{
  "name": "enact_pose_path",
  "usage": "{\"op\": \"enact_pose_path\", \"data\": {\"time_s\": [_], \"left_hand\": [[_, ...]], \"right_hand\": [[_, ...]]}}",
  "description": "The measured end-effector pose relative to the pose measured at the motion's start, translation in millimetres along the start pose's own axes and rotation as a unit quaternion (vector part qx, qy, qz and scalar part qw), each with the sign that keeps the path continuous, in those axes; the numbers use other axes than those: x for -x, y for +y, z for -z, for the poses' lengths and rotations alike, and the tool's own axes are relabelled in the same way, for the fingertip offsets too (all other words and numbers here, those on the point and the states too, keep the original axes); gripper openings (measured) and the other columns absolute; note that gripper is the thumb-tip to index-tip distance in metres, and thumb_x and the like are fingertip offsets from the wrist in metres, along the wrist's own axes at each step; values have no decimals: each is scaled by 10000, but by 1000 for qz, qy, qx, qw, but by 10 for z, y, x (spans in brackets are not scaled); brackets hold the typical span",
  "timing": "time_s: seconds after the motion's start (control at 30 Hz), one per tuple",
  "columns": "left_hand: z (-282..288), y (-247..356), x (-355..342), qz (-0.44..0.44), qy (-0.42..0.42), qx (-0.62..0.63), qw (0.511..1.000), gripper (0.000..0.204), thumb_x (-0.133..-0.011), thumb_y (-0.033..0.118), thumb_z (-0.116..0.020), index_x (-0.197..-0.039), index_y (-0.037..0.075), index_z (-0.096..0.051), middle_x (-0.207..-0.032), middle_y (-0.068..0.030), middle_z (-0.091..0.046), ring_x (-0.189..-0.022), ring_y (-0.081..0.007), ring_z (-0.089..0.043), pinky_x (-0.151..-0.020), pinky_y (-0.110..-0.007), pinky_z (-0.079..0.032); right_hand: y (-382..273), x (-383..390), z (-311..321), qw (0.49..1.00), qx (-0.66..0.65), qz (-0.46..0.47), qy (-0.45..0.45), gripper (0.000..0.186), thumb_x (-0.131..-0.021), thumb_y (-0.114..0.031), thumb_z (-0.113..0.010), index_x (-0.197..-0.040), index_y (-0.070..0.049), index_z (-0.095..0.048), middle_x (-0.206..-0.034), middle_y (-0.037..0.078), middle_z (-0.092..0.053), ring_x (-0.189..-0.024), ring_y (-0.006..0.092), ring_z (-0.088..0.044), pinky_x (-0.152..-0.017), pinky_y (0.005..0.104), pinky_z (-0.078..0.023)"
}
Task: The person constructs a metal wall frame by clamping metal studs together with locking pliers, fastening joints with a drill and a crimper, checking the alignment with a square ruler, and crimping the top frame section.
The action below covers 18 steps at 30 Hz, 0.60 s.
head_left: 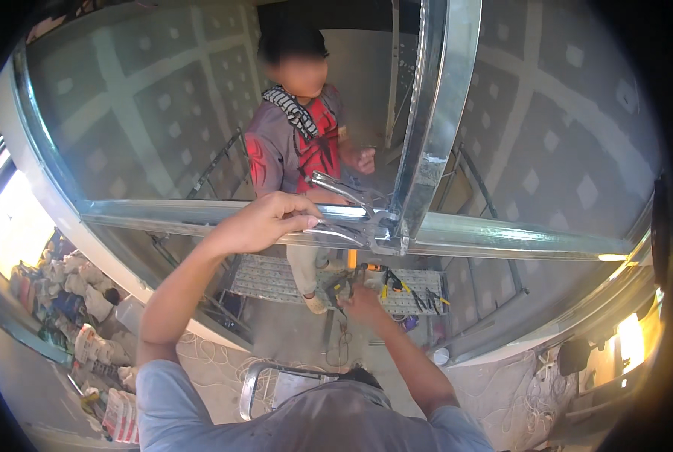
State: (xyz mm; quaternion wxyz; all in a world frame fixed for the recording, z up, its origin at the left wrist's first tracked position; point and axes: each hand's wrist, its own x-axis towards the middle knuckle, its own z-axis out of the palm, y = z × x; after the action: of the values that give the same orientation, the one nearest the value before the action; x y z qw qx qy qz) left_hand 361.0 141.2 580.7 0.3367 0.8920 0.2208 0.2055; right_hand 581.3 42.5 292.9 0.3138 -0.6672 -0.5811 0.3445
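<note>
My left hand (pixel 265 222) is closed on the handles of metal locking clamp pliers (pixel 359 235). Their jaws are at the joint where an upright steel stud (pixel 436 113) meets a horizontal steel channel (pixel 502 235). Lower down, my right hand (pixel 363 303) is wrapped round a dark drill-like tool (pixel 342 288), partly hidden by the fingers. That tool is below the channel, apart from the joint.
Beyond the channel stands another person (pixel 295 135), one hand raised. A perforated metal platform (pixel 265 277) carries yellow-and-black hand tools (pixel 400 285). Cables (pixel 502 407) trail over the floor. Filled sacks (pixel 99 346) are piled at left; paneled walls (pixel 570 128) surround the frame.
</note>
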Motion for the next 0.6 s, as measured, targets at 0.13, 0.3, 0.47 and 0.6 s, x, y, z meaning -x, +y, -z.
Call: {"op": "enact_pose_path", "data": {"time_s": [0.13,0.3,0.47,0.6], "left_hand": [[258,-29,-184,-7,-151,-41,988,286,-1029,192,-603,-1169,-47,-675,-972,-70,-683,-919,-135,-623,-846,-316,-506],[348,-48,-294,73,-238,27,968,296,-1020,195,-624,-1176,-50,-682,-980,-65,-694,-924,-132,-618,-834,-303,-508],[295,61,-163,-17,-169,-51,984,261,-991,167,-652,-1150,-32,-708,-991,-84,-705,-953,-175,-634,-899,-327,-492],[272,10,-74,-45,-96,-87,991,229,-961,136,-661,-1110,-28,-721,-991,-121,-709,-958,-224,-660,-895,-352,-495]], "right_hand": [[-1089,574,174,928,-327,105,-148,284,-1028,-167,-618,-1233,29,-634,-989,96,-730,-885,174,-709,-809,326,-576],[-2017,710,596,767,-616,120,-134,360,-1085,-188,-511,-1364,39,-521,-1178,157,-682,-1130,231,-668,-987,349,-546],[-2234,627,634,685,-722,55,-79,386,-1112,-205,-434,-1372,77,-476,-1260,198,-648,-1205,269,-645,-1040,369,-528],[-2294,599,606,704,-707,57,-45,368,-1109,-218,-450,-1324,72,-519,-1275,201,-646,-1195,270,-651,-1035,362,-532]]}}
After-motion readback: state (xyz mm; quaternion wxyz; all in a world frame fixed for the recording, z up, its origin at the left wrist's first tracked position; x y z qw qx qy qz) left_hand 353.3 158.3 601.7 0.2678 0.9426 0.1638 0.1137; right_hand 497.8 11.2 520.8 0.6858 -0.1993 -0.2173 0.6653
